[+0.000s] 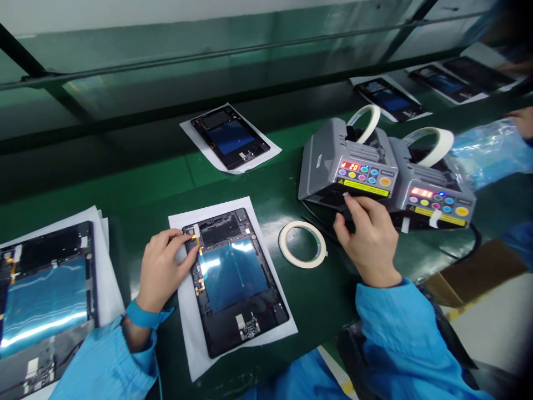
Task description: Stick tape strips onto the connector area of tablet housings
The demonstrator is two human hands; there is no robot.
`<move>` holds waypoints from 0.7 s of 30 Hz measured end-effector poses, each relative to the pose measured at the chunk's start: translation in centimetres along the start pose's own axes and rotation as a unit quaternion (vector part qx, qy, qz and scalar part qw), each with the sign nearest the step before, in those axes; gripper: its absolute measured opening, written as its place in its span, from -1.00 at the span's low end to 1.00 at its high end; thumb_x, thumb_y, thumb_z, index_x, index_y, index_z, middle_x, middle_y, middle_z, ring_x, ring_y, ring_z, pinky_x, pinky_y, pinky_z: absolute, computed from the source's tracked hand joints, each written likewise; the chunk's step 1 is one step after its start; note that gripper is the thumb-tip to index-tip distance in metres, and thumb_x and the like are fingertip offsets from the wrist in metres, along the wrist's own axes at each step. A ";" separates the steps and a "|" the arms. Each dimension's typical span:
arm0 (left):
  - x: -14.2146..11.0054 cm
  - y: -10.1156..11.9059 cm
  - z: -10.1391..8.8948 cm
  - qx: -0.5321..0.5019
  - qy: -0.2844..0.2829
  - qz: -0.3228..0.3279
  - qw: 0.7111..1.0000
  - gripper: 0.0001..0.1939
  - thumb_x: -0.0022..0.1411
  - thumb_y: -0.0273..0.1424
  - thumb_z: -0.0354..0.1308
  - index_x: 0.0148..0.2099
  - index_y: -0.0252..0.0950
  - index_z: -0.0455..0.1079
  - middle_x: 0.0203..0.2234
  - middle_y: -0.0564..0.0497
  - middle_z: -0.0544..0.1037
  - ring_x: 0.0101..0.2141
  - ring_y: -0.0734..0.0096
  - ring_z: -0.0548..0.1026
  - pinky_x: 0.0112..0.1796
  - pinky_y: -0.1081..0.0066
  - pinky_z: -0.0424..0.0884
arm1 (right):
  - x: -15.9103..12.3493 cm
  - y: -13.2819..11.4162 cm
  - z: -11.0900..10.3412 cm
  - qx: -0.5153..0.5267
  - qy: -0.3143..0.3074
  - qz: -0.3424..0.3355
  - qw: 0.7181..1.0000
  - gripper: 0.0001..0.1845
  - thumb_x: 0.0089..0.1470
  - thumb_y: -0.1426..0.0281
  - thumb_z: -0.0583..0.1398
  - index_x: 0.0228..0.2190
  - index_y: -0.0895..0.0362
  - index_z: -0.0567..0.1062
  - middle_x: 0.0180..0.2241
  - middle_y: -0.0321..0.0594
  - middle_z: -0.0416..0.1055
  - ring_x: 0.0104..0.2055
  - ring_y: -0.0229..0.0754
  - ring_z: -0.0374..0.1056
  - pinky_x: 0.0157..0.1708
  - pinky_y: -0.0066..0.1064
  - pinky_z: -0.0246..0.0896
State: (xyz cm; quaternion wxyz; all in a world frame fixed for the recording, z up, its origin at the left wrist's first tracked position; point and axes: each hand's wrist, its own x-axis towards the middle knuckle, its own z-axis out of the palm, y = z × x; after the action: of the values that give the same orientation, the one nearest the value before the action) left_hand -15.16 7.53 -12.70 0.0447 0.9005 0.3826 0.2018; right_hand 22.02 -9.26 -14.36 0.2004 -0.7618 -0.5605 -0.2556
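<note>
blue cloth sleeves [400, 322], creased and soft, lie nearest the camera, cut off below. the left hand [160, 272] touches the upper left edge of an opened tablet [235, 286]; its fingertips partly cover an orange ribbon cable [199, 240], and whether they pinch anything cannot be told. flat beneath the tablet is a thin white sheet [195, 339] on the smooth green table [316, 300]; glare streaks its shiny blue film [245, 272]. the right hand [368, 239] has thumb and forefinger apart, a white scrap [345, 194] at the forefinger's tip too small to make out, close before a boxy grey dispenser [322, 161]. that machine partly hides a second dispenser [441, 191], whose red digits smear. between the hands lies a cream ring of tape [286, 247]. at left, another tablet [45, 300] runs out of view; at right, a crinkled clear bag [485, 155] blurs beside a co-worker's cropped hand [524, 122].
</note>
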 end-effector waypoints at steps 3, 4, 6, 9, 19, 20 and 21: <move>0.0 0.0 0.0 0.005 -0.002 0.004 1.000 -0.79 0.32 -0.29 0.12 -0.11 -0.29 0.47 -0.14 -0.16 0.49 -0.14 0.08 0.46 -0.18 0.15 0.41 | 0.0 0.0 -0.1 0.016 0.007 -0.004 1.000 -0.68 0.15 0.39 0.19 -0.03 0.13 0.47 -0.07 -0.03 0.46 -0.03 -0.01 0.42 -0.07 -0.20 0.39; -0.1 0.0 0.0 0.005 -0.003 0.004 1.000 -0.79 0.32 -0.29 0.12 -0.10 -0.29 0.47 -0.14 -0.16 0.49 -0.15 0.08 0.46 -0.18 0.15 0.41 | 0.0 0.1 -0.2 0.025 0.013 -0.005 1.000 -0.71 0.15 0.39 0.19 -0.07 0.13 0.48 -0.08 -0.03 0.47 -0.03 -0.01 0.42 -0.07 -0.20 0.40; -0.1 0.0 0.1 0.001 -0.004 -0.001 1.000 -0.80 0.32 -0.30 0.13 -0.11 -0.27 0.47 -0.15 -0.15 0.49 -0.15 0.09 0.46 -0.18 0.16 0.40 | 0.1 0.2 -0.2 0.039 0.027 -0.004 0.999 -0.71 0.16 0.39 0.19 -0.07 0.14 0.47 -0.10 -0.02 0.48 -0.05 -0.01 0.43 -0.09 -0.19 0.41; 0.0 0.2 0.0 -0.006 -0.006 -0.015 1.000 -0.81 0.31 -0.29 0.12 -0.11 -0.23 0.47 -0.15 -0.12 0.49 -0.15 0.10 0.46 -0.17 0.15 0.40 | 0.4 0.4 0.0 0.026 0.031 0.001 0.999 -0.68 0.18 0.39 0.17 -0.02 0.15 0.44 -0.14 -0.02 0.50 -0.09 -0.02 0.45 -0.13 -0.19 0.41; -0.1 0.1 0.0 0.004 -0.010 -0.011 1.000 -0.81 0.32 -0.29 0.13 -0.11 -0.26 0.47 -0.14 -0.15 0.50 -0.15 0.09 0.46 -0.18 0.15 0.39 | 2.0 0.0 -1.7 0.022 -0.015 -0.007 1.000 -0.84 0.24 0.36 0.14 -0.28 0.10 0.53 -0.30 -0.13 0.54 -0.30 -0.17 0.45 -0.37 -0.37 0.30; -0.1 0.4 -0.2 0.009 -0.007 -0.005 1.000 -0.81 0.32 -0.30 0.13 -0.11 -0.27 0.47 -0.13 -0.16 0.50 -0.14 0.08 0.46 -0.18 0.15 0.39 | 1.8 -0.5 -2.3 0.050 -0.034 -0.024 0.998 -0.86 0.23 0.37 0.15 -0.29 0.10 0.52 -0.30 -0.15 0.54 -0.30 -0.18 0.45 -0.37 -0.39 0.30; -0.1 0.7 -0.5 0.014 -0.006 0.003 1.000 -0.81 0.32 -0.31 0.13 -0.10 -0.28 0.46 -0.12 -0.17 0.51 -0.13 0.07 0.46 -0.18 0.15 0.39 | 1.6 -1.1 -2.7 0.086 -0.056 -0.047 0.994 -0.89 0.21 0.38 0.17 -0.30 0.10 0.51 -0.31 -0.17 0.54 -0.31 -0.20 0.46 -0.38 -0.40 0.30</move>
State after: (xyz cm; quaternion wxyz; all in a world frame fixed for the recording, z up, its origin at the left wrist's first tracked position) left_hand -14.94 6.96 -12.10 0.0343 0.9033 0.3827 0.1909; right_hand 20.92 -9.34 -11.18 0.2214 -0.7279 -0.6256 -0.1728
